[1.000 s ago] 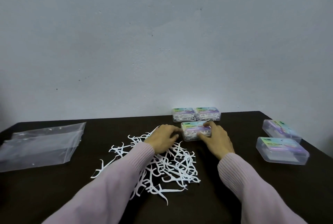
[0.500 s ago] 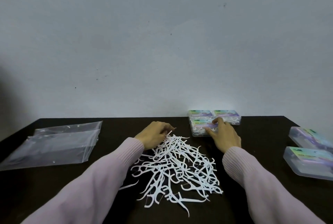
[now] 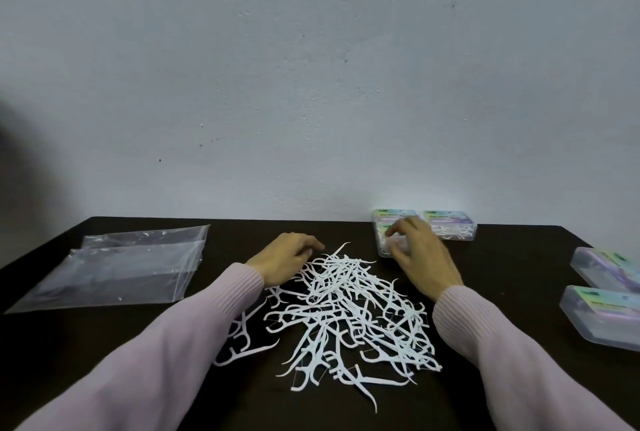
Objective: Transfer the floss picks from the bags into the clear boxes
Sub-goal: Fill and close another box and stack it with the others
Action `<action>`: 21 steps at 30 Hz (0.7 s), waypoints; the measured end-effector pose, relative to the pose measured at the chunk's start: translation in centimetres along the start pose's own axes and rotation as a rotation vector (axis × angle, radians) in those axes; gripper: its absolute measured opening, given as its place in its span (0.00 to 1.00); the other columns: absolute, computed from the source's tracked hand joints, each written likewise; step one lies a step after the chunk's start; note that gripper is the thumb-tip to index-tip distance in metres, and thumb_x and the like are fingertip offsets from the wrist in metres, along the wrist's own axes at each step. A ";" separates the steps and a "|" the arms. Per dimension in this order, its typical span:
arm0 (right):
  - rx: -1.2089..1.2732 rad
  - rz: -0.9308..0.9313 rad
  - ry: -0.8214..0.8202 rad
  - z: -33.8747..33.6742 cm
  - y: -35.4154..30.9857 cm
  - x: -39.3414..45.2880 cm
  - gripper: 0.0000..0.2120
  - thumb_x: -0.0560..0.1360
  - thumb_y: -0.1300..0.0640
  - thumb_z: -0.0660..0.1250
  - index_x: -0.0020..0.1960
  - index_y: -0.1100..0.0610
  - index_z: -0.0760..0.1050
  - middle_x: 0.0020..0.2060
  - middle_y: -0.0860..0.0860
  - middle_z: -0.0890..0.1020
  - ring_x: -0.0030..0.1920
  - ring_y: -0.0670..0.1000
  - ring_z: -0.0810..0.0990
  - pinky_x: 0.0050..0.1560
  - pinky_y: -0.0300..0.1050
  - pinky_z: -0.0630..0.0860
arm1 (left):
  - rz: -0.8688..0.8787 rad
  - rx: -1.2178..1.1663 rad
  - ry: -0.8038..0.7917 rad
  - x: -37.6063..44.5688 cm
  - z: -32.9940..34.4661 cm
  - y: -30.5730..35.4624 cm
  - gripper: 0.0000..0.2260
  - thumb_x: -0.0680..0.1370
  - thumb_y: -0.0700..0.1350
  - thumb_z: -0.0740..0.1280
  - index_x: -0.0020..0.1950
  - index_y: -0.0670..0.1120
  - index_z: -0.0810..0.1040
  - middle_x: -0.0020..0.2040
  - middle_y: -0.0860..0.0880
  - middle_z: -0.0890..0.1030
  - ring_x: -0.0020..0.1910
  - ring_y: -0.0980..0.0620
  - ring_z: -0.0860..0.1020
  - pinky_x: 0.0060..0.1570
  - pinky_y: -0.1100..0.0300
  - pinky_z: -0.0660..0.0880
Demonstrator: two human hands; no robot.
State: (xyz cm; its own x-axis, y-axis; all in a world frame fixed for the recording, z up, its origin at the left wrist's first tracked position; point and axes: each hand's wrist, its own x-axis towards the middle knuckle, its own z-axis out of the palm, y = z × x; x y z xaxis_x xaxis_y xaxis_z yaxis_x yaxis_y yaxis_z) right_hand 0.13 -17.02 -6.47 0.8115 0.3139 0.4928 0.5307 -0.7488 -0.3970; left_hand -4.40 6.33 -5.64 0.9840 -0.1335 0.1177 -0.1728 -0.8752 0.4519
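Presently, floss picks (image 3: 349,312) lie heaped loose on the dark table (image 3: 104,344) between both wrists, left hand (image 3: 282,259) loosely curled at the heap's far edge, holding nothing, right hand (image 3: 420,255) gripping a filled clear box (image 3: 389,245) beyond the heap.

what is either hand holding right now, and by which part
The right hand curls over the near clear box, gripping its top and front edge. The left hand holds nothing.

We see a dark counter (image 3: 104,344) carrying a loose heap of white floss picks (image 3: 346,309) between our hands, empty clear bags (image 3: 114,264) beyond our left hand (image 3: 287,260), filled boxes (image 3: 446,224) under and behind our right hand (image 3: 419,254), and two clear boxes (image 3: 602,292) further right.
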 end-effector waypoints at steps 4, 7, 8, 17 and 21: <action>0.229 -0.029 -0.460 0.9 -1.1 -0.4 0.19 0.79 0.50 0.58 0.69 0.52 0.65 0.69 0.50 0.69 0.67 0.49 0.68 0.68 0.46 0.63 | -0.017 0.009 0.002 -1.7 -0.3 -1.4 0.14 0.83 0.45 0.55 0.67 0.47 0.73 0.65 0.50 0.75 0.63 0.56 0.72 0.61 0.66 0.66; 0.191 -0.036 -0.560 2.1 -1.2 -0.2 0.25 0.80 0.45 0.52 0.75 0.49 0.55 0.75 0.47 0.58 0.73 0.48 0.58 0.72 0.47 0.55 | -0.019 -0.014 0.004 -3.4 -0.8 -3.0 0.16 0.83 0.47 0.54 0.69 0.47 0.70 0.68 0.51 0.71 0.68 0.55 0.67 0.63 0.68 0.60; 0.189 -0.025 -0.579 2.4 -1.4 0.0 0.26 0.80 0.44 0.51 0.75 0.48 0.53 0.75 0.46 0.55 0.74 0.48 0.56 0.73 0.49 0.53 | -0.023 -0.016 0.004 -4.1 -0.9 -3.5 0.17 0.83 0.47 0.54 0.71 0.47 0.68 0.70 0.51 0.69 0.71 0.56 0.63 0.65 0.68 0.57; 0.032 -0.058 -0.701 4.5 -3.8 0.6 0.27 0.80 0.41 0.43 0.76 0.48 0.47 0.76 0.44 0.50 0.75 0.44 0.46 0.72 0.58 0.37 | -0.075 0.051 -0.014 -6.3 1.3 -4.0 0.25 0.82 0.56 0.47 0.77 0.51 0.50 0.77 0.53 0.53 0.75 0.60 0.49 0.73 0.56 0.41; 0.074 -0.093 -0.709 4.0 -4.9 0.0 0.25 0.81 0.43 0.43 0.75 0.49 0.54 0.76 0.46 0.54 0.75 0.47 0.52 0.73 0.56 0.40 | -0.098 0.070 -0.066 -6.2 1.5 -3.4 0.26 0.81 0.58 0.44 0.77 0.52 0.45 0.78 0.55 0.48 0.75 0.61 0.45 0.73 0.56 0.38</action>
State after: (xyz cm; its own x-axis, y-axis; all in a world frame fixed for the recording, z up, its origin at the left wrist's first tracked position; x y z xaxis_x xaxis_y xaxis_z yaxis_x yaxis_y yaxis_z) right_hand -1.47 -11.01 -7.66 0.7124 0.6967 -0.0841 0.6000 -0.6668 -0.4420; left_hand -9.84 9.44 -9.28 0.9971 -0.0743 0.0170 -0.0749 -0.9154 0.3955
